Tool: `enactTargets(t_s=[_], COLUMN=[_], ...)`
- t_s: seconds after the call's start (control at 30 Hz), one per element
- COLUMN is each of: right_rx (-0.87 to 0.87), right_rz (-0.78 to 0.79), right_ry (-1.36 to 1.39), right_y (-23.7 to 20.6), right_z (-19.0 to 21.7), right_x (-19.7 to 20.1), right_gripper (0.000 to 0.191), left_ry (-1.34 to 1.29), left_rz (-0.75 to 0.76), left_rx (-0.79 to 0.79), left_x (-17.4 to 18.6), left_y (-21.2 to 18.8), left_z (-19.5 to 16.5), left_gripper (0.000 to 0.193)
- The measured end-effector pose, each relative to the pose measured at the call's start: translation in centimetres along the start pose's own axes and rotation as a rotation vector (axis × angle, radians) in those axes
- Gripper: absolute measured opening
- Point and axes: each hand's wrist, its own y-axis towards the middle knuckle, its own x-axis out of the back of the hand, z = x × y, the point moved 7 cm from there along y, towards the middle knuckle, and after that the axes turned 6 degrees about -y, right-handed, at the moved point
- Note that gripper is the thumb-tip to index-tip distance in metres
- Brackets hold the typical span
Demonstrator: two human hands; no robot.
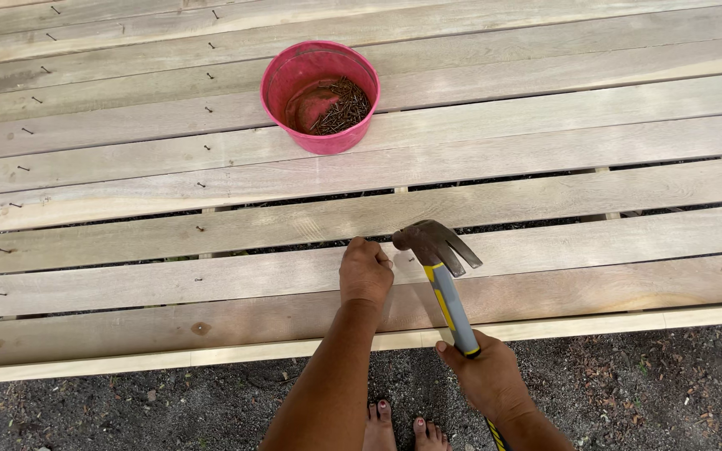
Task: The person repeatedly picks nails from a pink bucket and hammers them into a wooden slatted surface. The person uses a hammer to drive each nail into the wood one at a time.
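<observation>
Pale wooden planks run side by side across the view, with dark gaps between some of them and gravelly ground along their near edge. On the planks farther off stands a pink bucket with a heap of dark nails inside. More nails stick up from the boards at the left in a loose row. The left hand rests on a near plank, its fingers curled together and pinched at the tips against the wood; whether they pinch a nail cannot be told. The right hand has its fingers wrapped tight round the grey-and-yellow handle of a claw hammer, whose head sits just beside the left hand's fingertips. Two bare feet show on the ground below.
</observation>
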Motion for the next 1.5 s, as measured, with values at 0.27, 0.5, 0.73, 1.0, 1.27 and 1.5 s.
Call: enactTargets(t_s=[0.27, 0.5, 0.73, 1.0, 1.27, 1.5], right_rx=[-0.097, 0.010, -0.058, 0.008, -0.110, -0.190], right_rz=[0.006, -0.109, -0.043, -0.222, -0.338, -0.332], right_ry=[-0.074, 0.051, -0.099, -0.233, -0.302, -0.314], right_y=[0.5, 0.4, 1.5, 4.0, 6.1, 5.8], right_z=[-2.2, -2.4, -0.6, 7.8, 9.5, 9.6], right_x=[-0.7, -0.9, 0.1, 4.6, 5.1, 5.4], right_gripper=[0.037, 0.039, 0.044, 0.052, 0.049, 0.043], left_ry=[-0.048, -0.008, 0.038, 0.061, 0.415, 0.588], left_rz=[-0.026, -0.015, 0.065, -0.221, -0.101, 0.255], left_rx=[-0.016, -0.046, 0.013, -0.393, -0.486, -0.129], left_x=[0.4, -0.1, -0.1, 7.4, 9.1, 7.4], left_y=[0.1, 0.2, 0.9, 5.2, 15.7, 17.0], left_z=[-0.1, 0.1, -0.1, -6.5, -11.8, -10.8], left_gripper=[0.014, 0.015, 0.015, 0.043, 0.088, 0.050])
